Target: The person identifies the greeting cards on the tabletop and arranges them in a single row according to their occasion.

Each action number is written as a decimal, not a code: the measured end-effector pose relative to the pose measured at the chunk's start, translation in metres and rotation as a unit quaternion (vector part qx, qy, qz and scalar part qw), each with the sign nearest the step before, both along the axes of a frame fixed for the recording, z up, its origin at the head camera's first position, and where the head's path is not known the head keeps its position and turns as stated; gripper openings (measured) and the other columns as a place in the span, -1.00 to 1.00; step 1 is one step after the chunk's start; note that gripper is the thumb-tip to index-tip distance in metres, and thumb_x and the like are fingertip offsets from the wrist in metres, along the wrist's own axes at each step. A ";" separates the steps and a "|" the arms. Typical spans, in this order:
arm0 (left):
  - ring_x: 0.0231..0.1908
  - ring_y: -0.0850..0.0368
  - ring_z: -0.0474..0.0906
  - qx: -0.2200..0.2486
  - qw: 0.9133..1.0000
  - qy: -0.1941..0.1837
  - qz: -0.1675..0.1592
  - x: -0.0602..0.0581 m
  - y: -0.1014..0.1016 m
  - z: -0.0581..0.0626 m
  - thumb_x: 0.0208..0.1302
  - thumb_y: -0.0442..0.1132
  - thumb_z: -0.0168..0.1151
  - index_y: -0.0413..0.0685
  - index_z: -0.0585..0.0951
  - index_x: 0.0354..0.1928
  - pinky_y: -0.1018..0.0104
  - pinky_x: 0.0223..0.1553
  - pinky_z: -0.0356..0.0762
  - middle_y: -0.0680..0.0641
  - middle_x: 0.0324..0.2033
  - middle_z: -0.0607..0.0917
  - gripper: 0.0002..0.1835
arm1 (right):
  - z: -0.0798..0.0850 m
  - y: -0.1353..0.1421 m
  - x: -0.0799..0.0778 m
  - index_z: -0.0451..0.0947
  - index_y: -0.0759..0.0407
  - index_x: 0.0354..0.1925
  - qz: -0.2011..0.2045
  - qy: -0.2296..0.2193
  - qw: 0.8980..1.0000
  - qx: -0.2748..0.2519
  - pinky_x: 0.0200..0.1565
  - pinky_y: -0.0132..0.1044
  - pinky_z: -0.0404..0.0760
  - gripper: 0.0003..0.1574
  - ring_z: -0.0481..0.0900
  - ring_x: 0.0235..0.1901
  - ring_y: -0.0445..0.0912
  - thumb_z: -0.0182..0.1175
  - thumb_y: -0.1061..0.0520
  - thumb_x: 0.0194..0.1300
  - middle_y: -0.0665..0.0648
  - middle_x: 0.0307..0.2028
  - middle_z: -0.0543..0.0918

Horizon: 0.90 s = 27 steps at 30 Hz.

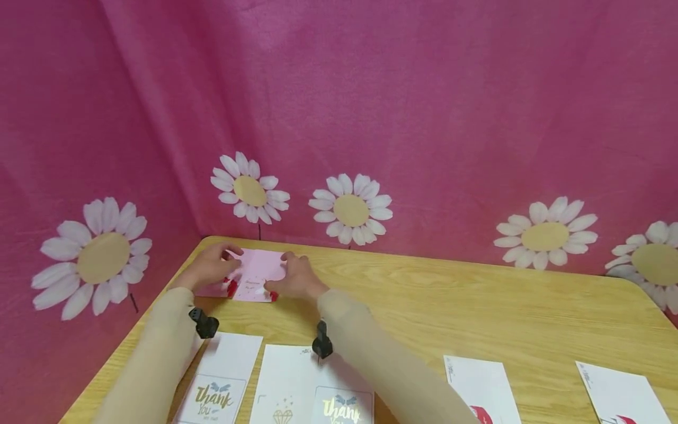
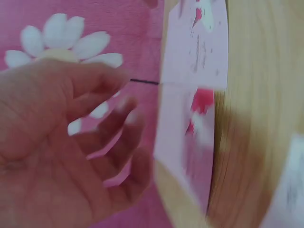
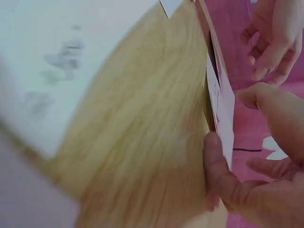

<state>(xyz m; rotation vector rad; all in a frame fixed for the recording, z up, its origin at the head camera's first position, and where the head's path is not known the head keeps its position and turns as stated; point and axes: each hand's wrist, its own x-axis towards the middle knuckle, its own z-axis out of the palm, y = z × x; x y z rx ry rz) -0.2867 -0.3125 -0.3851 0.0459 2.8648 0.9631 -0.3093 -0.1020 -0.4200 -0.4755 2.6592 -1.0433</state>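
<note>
Two pink cards lie side by side near the table's far left corner. My left hand [image 1: 210, 267] is over the left pink card [image 1: 212, 288]; in the left wrist view its fingers [image 2: 124, 156] are loosely bent, apart from the cards, with nothing between them. At the right side of the other pink card [image 1: 258, 274], which bears small print and a red patch, is my right hand [image 1: 296, 280]. Its thumb [image 3: 216, 154] touches the near edge of that card, while the index finger is raised above it, fairly straight. Part of the left card is hidden under the left hand.
Closer in stand white "Thank You" cards [image 1: 214, 394], under and between my forearms, and an opened white card [image 1: 283, 371]. To the right lie two white cards with red patches [image 1: 479, 380] [image 1: 622, 388]. A pink curtain [image 1: 424, 118] with daisies hangs behind the wooden table [image 1: 402, 294].
</note>
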 end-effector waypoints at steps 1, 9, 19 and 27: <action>-0.14 -0.08 0.52 0.004 1.000 0.005 -0.012 0.006 -0.002 0.003 0.40 -0.26 0.17 -0.33 0.53 0.17 0.28 -0.23 0.55 -0.30 -0.09 0.60 -0.61 | 0.002 0.002 0.002 0.35 0.17 0.36 0.009 0.001 1.000 0.005 0.25 -0.12 0.58 -0.09 0.42 0.15 0.01 0.45 -0.12 0.18 0.21 0.19 0.52; 0.06 -0.26 0.51 -0.061 0.994 -0.065 -0.059 0.076 -0.044 0.019 0.20 -0.28 0.41 -0.14 0.55 0.26 -0.13 0.02 0.63 -0.40 0.18 0.53 -0.45 | 0.013 0.019 0.025 0.41 0.18 0.35 0.107 0.036 0.993 0.035 -0.05 -0.32 0.55 -0.14 0.45 -0.03 -0.10 0.44 -0.13 0.20 0.15 0.04 0.60; 0.12 -0.29 0.42 -0.087 0.988 -0.117 -0.057 0.110 -0.064 0.000 -0.07 -0.22 0.59 -0.14 0.44 0.39 -0.37 0.15 0.47 -0.44 0.28 0.42 -0.11 | 0.016 0.014 0.068 0.50 0.08 0.32 0.227 0.088 0.968 0.061 0.20 -0.29 0.56 -0.27 0.54 0.16 -0.10 0.37 -0.16 0.29 0.11 0.21 0.59; 0.14 -0.28 0.47 -0.101 0.991 -0.070 -0.052 0.111 -0.052 0.003 0.04 -0.09 0.57 0.01 0.47 0.39 -0.33 0.07 0.52 -0.38 0.29 0.46 -0.18 | 0.021 0.005 0.084 0.55 0.00 0.29 0.264 0.111 0.952 0.105 -0.06 -0.44 0.58 -0.31 0.55 -0.09 -0.27 0.41 -0.18 0.27 -0.01 0.04 0.63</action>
